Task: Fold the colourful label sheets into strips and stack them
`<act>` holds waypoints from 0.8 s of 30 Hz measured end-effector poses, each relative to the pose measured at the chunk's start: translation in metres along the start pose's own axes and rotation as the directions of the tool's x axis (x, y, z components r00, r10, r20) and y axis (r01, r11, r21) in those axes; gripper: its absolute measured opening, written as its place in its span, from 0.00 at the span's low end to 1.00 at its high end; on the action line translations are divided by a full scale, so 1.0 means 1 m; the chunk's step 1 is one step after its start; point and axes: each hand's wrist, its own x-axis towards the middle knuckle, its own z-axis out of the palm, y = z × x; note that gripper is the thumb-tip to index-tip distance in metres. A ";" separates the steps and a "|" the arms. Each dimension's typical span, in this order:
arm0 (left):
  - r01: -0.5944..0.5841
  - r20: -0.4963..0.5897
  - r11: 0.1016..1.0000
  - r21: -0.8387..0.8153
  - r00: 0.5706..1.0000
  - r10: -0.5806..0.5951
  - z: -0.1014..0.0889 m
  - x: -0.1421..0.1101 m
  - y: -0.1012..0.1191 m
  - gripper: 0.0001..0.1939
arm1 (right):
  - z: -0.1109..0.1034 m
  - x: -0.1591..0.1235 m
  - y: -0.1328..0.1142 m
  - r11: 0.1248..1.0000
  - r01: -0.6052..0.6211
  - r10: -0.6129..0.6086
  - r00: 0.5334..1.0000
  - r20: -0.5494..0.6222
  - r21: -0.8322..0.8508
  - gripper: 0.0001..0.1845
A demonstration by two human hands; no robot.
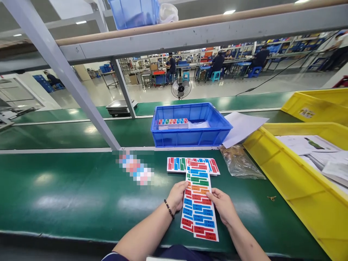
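Note:
A long sheet of red, blue, green and orange stickers [199, 203] lies lengthwise on the green belt [81, 195] in front of me. My left hand [177, 195] grips its left edge, fingers curled on the paper. My right hand [223, 204] holds the right edge, thumb on top. Under the far end of the sheet lies a small stack of similar sticker sheets [176, 164], turned crosswise.
A blue bin [190, 136] with more sticker sheets stands behind. Yellow bins [296, 181] with papers line the right. A crumpled clear bag [240, 161] and white paper [241, 127] lie between them. A slanted grey frame post [67, 79] crosses the left. People work at distant benches.

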 end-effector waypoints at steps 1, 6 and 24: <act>0.001 -0.003 1.000 -0.001 1.000 -0.001 -0.001 0.001 -0.001 0.19 | -0.001 -0.001 0.000 1.000 0.006 -0.006 1.000 0.001 0.000 0.22; -0.028 -0.113 1.000 -0.015 0.993 0.026 -0.007 0.003 -0.003 0.18 | -0.018 -0.002 -0.010 0.986 0.161 -0.164 0.978 -0.127 -0.040 0.48; -0.081 -0.156 0.996 -0.022 0.985 0.077 0.010 -0.006 -0.010 0.20 | -0.002 -0.002 0.001 0.876 0.226 -0.299 0.948 -0.112 -0.426 0.20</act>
